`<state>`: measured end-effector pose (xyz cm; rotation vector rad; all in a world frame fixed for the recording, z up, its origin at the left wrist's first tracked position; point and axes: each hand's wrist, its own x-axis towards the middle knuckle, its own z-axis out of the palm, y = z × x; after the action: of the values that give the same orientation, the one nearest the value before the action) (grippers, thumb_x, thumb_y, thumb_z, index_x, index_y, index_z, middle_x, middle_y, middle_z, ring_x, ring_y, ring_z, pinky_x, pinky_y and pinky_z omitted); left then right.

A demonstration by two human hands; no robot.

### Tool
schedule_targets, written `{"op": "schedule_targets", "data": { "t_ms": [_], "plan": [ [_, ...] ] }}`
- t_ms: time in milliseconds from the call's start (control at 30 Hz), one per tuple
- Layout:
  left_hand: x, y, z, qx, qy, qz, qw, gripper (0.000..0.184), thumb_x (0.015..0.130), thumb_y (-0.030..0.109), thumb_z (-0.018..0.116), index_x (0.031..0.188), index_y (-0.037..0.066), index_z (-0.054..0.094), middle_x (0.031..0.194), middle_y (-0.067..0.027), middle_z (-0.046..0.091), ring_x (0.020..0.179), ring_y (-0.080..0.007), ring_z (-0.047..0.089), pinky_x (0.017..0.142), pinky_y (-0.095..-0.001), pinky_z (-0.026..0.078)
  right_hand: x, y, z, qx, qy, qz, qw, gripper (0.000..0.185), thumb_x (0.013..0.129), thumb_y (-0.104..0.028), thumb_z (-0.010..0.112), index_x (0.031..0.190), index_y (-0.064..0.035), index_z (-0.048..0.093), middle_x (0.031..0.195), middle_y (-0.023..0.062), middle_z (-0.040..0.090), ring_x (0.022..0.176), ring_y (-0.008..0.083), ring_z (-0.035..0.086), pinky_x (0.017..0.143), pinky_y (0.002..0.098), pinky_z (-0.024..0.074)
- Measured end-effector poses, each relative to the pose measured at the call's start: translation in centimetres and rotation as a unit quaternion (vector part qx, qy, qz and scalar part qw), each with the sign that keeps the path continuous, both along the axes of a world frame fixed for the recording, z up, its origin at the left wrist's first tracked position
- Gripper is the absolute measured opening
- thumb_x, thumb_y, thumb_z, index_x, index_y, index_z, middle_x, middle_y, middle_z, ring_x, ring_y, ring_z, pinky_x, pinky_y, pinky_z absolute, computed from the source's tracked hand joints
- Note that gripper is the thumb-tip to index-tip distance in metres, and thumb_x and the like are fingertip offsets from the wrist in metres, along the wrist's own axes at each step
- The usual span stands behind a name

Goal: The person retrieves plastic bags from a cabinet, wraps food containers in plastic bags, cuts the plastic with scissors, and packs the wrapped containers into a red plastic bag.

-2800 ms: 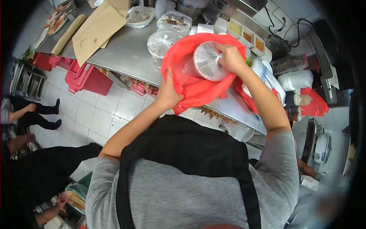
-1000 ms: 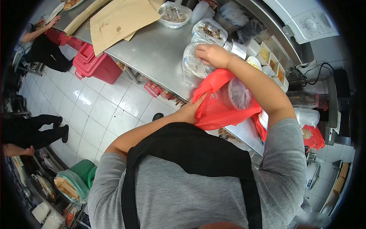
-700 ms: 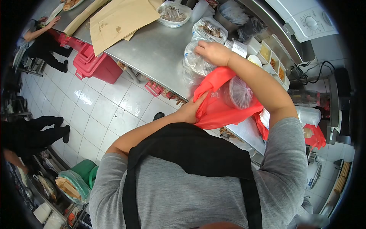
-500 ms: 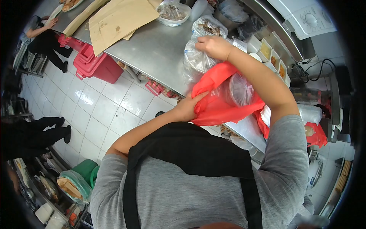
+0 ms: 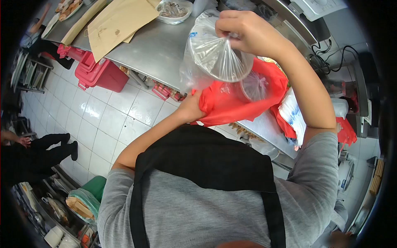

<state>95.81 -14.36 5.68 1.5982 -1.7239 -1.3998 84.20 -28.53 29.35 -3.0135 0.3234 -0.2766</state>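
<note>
My right hand (image 5: 244,33) pinches the gathered top of a clear plastic bag (image 5: 215,58), which has a round container inside and hangs above the table's edge. Just below it, a red plastic bag (image 5: 235,107) gapes open, its rim gripped on the left by my left hand (image 5: 192,106). Inside the red bag sits another clear wrapped container (image 5: 255,86) with a twisted top. The lifted container overlaps the red bag's opening from my viewpoint; whether they touch, I cannot tell.
Brown paper sheets (image 5: 120,25) lie on the steel table (image 5: 153,53), near a bowl in clear plastic (image 5: 174,11). A pink lidded bin (image 5: 101,74) stands on the tiled floor beside it. People in dark clothing (image 5: 37,155) are at the left.
My right hand has lifted the clear bag with its container off the table, toward the red bag's opening. My left hand and the red bag have shifted slightly left and up in view.
</note>
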Motion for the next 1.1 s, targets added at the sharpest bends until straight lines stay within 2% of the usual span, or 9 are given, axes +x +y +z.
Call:
{"op": "schedule_targets", "data": {
  "t_ms": [167, 233, 300, 400, 533, 767, 900, 1033, 1100],
  "plan": [
    [0.4, 1.0, 0.4, -0.204, 0.174, 0.008, 0.963, 0.073, 0.071, 0.028, 0.072, 0.131, 0.002, 0.04, 0.127, -0.0186, 0.049, 0.107, -0.0322, 0.055, 0.091, -0.0376, 0.046, -2.9, 1.8, -3.1, 0.067, 0.0, 0.053, 0.996, 0.015, 0.063, -0.001, 0.06, 0.075, -0.0025, 0.05, 0.074, 0.0115, 0.051, 0.068, 0.0318, 0.054, 0.061, 0.0388, 0.0437],
    [0.5, 2.2, -1.4, -0.059, 0.18, 0.05, 0.981, 0.079, 0.069, 0.022, 0.074, 0.133, -0.001, 0.034, 0.123, -0.02, 0.052, 0.109, -0.0289, 0.055, 0.091, -0.035, 0.045, -3.7, 3.3, -5.3, 0.107, 0.025, 0.017, 0.994, 0.015, 0.064, -0.001, 0.06, 0.076, -0.0033, 0.052, 0.077, 0.0118, 0.053, 0.069, 0.0321, 0.055, 0.062, 0.0396, 0.0452],
    [0.1, 3.5, -0.6, -0.135, 0.155, 0.096, 0.974, 0.079, 0.068, 0.017, 0.075, 0.132, -0.004, 0.034, 0.115, -0.0175, 0.058, 0.109, -0.0239, 0.056, 0.092, -0.0336, 0.043, -4.7, 4.2, -8.1, 0.114, 0.034, 0.001, 0.993, 0.016, 0.064, -0.001, 0.059, 0.078, -0.0039, 0.054, 0.081, 0.0118, 0.055, 0.071, 0.032, 0.057, 0.063, 0.0406, 0.0465],
    [1.2, 4.8, -0.1, -0.148, 0.003, 0.108, 0.983, 0.087, 0.066, 0.014, 0.072, 0.137, -0.005, 0.025, 0.116, -0.0292, 0.053, 0.099, -0.036, 0.059, 0.083, -0.0357, 0.049, -5.9, 4.9, -11.1, 0.135, 0.044, -0.012, 0.99, 0.017, 0.063, 0.001, 0.058, 0.079, -0.0037, 0.055, 0.082, 0.0127, 0.055, 0.074, 0.0328, 0.058, 0.064, 0.042, 0.0469],
    [1.7, 4.1, 3.5, -0.069, -0.006, 0.14, 0.988, 0.086, 0.066, 0.004, 0.061, 0.14, -0.006, 0.018, 0.1, -0.0277, 0.06, 0.098, -0.0352, 0.06, 0.084, -0.0353, 0.047, -6.2, 4.8, -13.5, 0.14, 0.046, -0.05, 0.988, 0.016, 0.063, 0.0, 0.058, 0.078, -0.0025, 0.056, 0.084, 0.0131, 0.057, 0.078, 0.0337, 0.059, 0.067, 0.0429, 0.0473],
    [2.8, -0.9, 9.4, -0.178, 0.066, 0.11, 0.976, 0.086, 0.066, -0.006, 0.057, 0.141, -0.006, 0.016, 0.127, -0.0166, 0.049, 0.113, -0.0166, 0.049, 0.095, -0.0258, 0.038, -5.7, 5.5, -14.9, 0.173, 0.065, -0.117, 0.976, 0.02, 0.066, -0.003, 0.061, 0.086, -0.0026, 0.062, 0.09, 0.0142, 0.06, 0.084, 0.0329, 0.06, 0.074, 0.0397, 0.0486],
    [5.2, -5.3, 9.7, -0.21, 0.023, 0.069, 0.975, 0.082, 0.067, -0.005, 0.057, 0.141, -0.004, 0.021, 0.123, -0.0174, 0.053, 0.109, -0.0189, 0.053, 0.093, -0.0256, 0.039, -10.7, 4.3, -11.2, 0.15, -0.169, -0.202, 0.953, 0.017, 0.075, -0.007, 0.059, 0.091, -0.0047, 0.065, 0.096, 0.0134, 0.062, 0.087, 0.0296, 0.06, 0.078, 0.0361, 0.0484],
    [6.6, -9.4, 11.0, -0.23, -0.045, 0.073, 0.969, 0.08, 0.067, -0.001, 0.06, 0.14, 0.002, 0.029, 0.109, -0.0202, 0.062, 0.098, -0.0244, 0.061, 0.086, -0.0284, 0.045, -19.6, 3.1, -12.1, -0.083, -0.294, -0.436, 0.847, 0.021, 0.078, -0.013, 0.062, 0.097, -0.0066, 0.064, 0.096, 0.012, 0.063, 0.087, 0.0286, 0.059, 0.08, 0.0371, 0.0468],
    [6.6, -11.4, 11.9, -0.229, -0.072, 0.067, 0.968, 0.079, 0.067, -0.001, 0.059, 0.14, 0.004, 0.03, 0.107, -0.021, 0.062, 0.097, -0.025, 0.062, 0.085, -0.0291, 0.045, -20.8, 5.0, -13.6, 0.034, -0.371, -0.515, 0.772, 0.028, 0.08, -0.015, 0.063, 0.105, -0.0043, 0.06, 0.1, 0.0132, 0.061, 0.089, 0.0262, 0.058, 0.082, 0.0353, 0.0454]
  ]
}}
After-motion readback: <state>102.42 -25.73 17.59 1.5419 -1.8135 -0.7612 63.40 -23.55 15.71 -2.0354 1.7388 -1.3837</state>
